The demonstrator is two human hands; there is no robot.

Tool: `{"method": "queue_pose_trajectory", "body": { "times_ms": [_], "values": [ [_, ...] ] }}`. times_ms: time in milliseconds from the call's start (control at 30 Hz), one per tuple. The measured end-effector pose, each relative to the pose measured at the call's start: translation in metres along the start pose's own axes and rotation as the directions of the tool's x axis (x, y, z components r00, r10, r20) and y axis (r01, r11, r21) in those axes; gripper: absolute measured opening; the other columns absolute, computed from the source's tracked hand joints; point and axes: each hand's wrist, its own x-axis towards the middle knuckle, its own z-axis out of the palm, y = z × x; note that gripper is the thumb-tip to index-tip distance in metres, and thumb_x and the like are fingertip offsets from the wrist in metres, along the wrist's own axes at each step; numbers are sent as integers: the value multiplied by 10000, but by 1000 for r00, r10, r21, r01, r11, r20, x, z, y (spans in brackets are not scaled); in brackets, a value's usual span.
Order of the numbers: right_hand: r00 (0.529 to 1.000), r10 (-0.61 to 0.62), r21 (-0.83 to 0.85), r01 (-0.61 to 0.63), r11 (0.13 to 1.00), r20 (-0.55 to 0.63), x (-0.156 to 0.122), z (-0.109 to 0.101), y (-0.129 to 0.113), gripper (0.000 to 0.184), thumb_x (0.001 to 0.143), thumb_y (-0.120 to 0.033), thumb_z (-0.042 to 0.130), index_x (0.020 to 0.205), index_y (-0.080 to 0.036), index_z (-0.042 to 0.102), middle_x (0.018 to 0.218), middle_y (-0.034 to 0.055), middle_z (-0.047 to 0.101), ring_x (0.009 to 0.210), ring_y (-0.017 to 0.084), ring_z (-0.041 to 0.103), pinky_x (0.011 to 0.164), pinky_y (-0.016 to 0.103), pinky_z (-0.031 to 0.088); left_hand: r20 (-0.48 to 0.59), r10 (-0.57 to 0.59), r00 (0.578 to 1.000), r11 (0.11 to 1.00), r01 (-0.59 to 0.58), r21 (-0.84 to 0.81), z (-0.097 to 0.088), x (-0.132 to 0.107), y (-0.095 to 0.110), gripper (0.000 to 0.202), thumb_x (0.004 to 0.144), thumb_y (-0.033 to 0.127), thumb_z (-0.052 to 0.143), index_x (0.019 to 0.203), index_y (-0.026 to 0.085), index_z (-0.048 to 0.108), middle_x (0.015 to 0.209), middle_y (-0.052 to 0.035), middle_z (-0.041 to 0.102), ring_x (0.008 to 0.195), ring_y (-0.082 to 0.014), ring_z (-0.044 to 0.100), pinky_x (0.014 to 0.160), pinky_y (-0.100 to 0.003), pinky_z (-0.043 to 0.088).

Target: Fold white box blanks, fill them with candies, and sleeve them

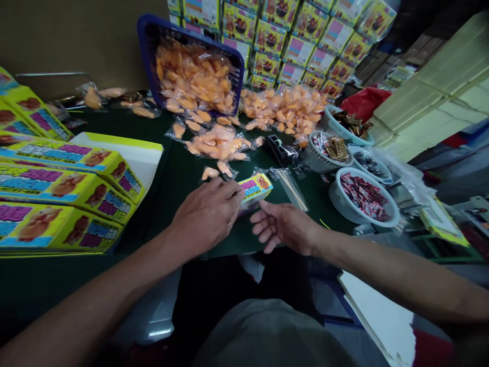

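A small yellow printed box (255, 191) stands tilted on the dark green table top (179, 178), its near end among my fingers. My left hand (206, 214) curls over that end, with the fingertips against the box. My right hand (284, 227) is open, fingers spread, just below the box and close to its lower edge. Beyond my hands lie loose orange items in clear plastic bags (217, 143). Long yellow boxes (57, 224) printed with a cartoon animal are stacked to my left.
A tilted blue basket (153, 30) full of orange bags stands at the back. A black tape dispenser (275, 148) sits nearby. Bowls and a woven basket (319, 160) hold wrapped sweets to the right. Stacked yellow cartons (275, 46) rise behind the table.
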Motion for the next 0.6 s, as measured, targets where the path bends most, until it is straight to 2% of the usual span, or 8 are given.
{"method": "queue_pose_trajectory", "body": {
  "times_ms": [167, 300, 433, 600],
  "values": [
    [985, -160, 81, 155, 985, 58, 16, 19, 7, 556, 827, -665, 830, 957, -132, 747, 784, 30, 708, 553, 116, 633, 432, 232, 570, -9, 19, 1000, 1000, -19, 6, 2, -1, -1, 294, 1077, 235, 493, 1271, 131, 688, 1259, -140, 699, 1132, -286, 618, 967, -466, 563],
    [965, -262, 122, 257, 959, 28, 23, 25, 8, 512, 683, -568, 954, 805, -154, 679, 674, -18, 660, 483, 82, 558, 389, 191, 500, -10, 29, 1000, 1000, -28, 9, 0, 0, 0, 297, 1067, 222, 517, 1297, 134, 682, 1280, -137, 699, 1109, -279, 620, 957, -455, 581],
    [967, -251, 155, 242, 958, 38, 24, 25, 1, 395, 715, -448, 924, 741, -167, 647, 606, -45, 614, 434, 71, 501, 354, 188, 440, -20, 34, 999, 999, -34, -10, -3, 2, 2, 298, 1057, 195, 534, 1318, 137, 665, 1294, -127, 700, 1110, -270, 621, 973, -443, 581],
    [994, -105, 170, 107, 980, -23, 18, 30, -18, 188, 852, -209, 751, 698, -166, 652, 558, -43, 582, 412, 80, 464, 325, 209, 422, -46, 37, 998, 999, -38, -15, -2, 3, 1, 292, 1053, 198, 546, 1314, 134, 658, 1287, -121, 701, 1101, -265, 615, 960, -427, 578]
  ]
}}
